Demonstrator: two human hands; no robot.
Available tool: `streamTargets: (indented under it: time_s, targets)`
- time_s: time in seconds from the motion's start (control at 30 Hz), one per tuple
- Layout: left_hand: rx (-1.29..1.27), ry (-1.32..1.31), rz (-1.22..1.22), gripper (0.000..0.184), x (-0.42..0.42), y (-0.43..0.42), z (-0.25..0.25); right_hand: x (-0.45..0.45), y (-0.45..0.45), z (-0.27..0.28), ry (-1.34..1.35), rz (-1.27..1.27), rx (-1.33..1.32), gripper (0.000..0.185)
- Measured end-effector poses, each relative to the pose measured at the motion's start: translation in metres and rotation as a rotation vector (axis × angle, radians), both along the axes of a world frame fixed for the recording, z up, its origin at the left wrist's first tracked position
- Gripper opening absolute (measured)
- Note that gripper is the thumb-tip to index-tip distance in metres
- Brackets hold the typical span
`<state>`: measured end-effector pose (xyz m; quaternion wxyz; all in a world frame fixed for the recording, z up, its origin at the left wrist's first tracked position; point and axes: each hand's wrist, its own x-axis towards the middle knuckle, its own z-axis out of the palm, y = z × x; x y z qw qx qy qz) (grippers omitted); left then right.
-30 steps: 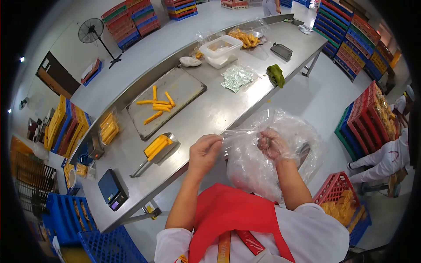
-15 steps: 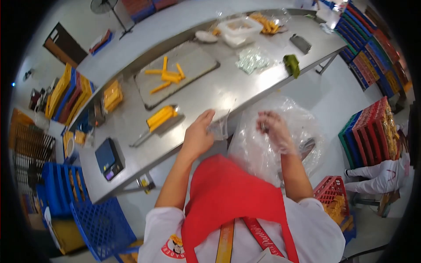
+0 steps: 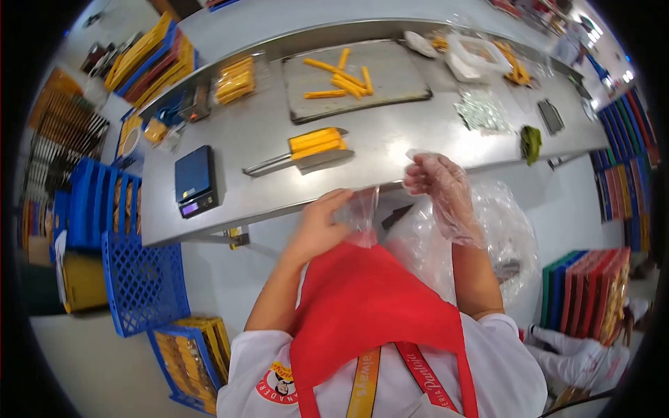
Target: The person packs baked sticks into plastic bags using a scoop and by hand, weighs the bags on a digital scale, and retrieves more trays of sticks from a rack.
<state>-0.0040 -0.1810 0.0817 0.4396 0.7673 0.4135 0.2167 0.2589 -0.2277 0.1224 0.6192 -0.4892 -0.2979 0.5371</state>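
Note:
My bare left hand (image 3: 322, 226) is closed on the edge of a small clear plastic bag (image 3: 364, 221), which hangs in front of the red apron at the table's front edge. My right hand (image 3: 440, 187) wears a clear loose plastic glove. Its fingers are curled near the table edge, to the right of the bag; what they hold, if anything, is hidden. On the table ahead, a metal scoop (image 3: 268, 164) bears several yellow sticks (image 3: 317, 143). Behind it, more yellow sticks (image 3: 345, 82) lie scattered on a worn metal tray (image 3: 397, 70).
A digital scale (image 3: 195, 177) stands at left, with a bag of yellow sticks (image 3: 235, 80) behind it. At right are a white tub (image 3: 477, 59), a pile of small packets (image 3: 482, 110) and a green cloth (image 3: 531, 144). A large clear plastic sack (image 3: 512, 223) sits below the edge.
The view has swung rightward and down. My right hand has risen from over the large sack to the table edge. My left hand has drawn the small bag closer to the apron.

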Motion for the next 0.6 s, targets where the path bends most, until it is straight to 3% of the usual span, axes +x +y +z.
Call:
streamTargets:
  time_s: [0.1,0.13,0.2,0.27,0.3,0.33,0.37,0.43,0.5,0.6]
  targets:
    - [-0.269,-0.112,0.240,0.071,-0.069,-0.005,0.069,-0.021,0.035,-0.052,0.083,0.146,-0.155,0.028]
    - [-0.244,-0.166,0.303,0.071,-0.095,-0.004,0.086,-0.042,0.046,-0.064,0.110,0.268,-0.262,0.026]
    - [-0.152,-0.236,0.453,0.071,-0.133,0.001,0.121,-0.089,0.063,-0.079,0.299,0.558,-0.364,0.038]
    - [-0.080,-0.247,0.548,0.071,-0.149,0.012,0.144,-0.137,0.090,-0.116,0.568,0.681,-0.449,0.064]
    - [0.066,-0.185,0.574,0.071,-0.154,0.023,0.150,-0.161,0.105,-0.119,0.571,0.689,-0.449,0.064]
    - [0.212,-0.122,0.596,0.071,-0.158,0.037,0.154,-0.183,0.124,-0.118,0.704,0.608,-0.491,0.082]
    - [0.215,-0.118,0.601,0.071,-0.159,0.053,0.149,-0.201,0.140,-0.120,0.833,0.523,-0.532,0.101]
    - [0.440,0.105,0.531,0.068,-0.156,0.093,0.116,-0.225,0.162,-0.129,0.891,0.398,-0.470,0.109]
    - [0.877,0.458,0.367,0.065,-0.155,0.132,0.068,-0.237,0.175,-0.145,0.944,0.268,-0.407,0.117]
    - [0.614,0.599,0.263,0.064,-0.130,0.152,0.025,-0.216,0.163,-0.165,0.869,0.145,-0.389,0.111]
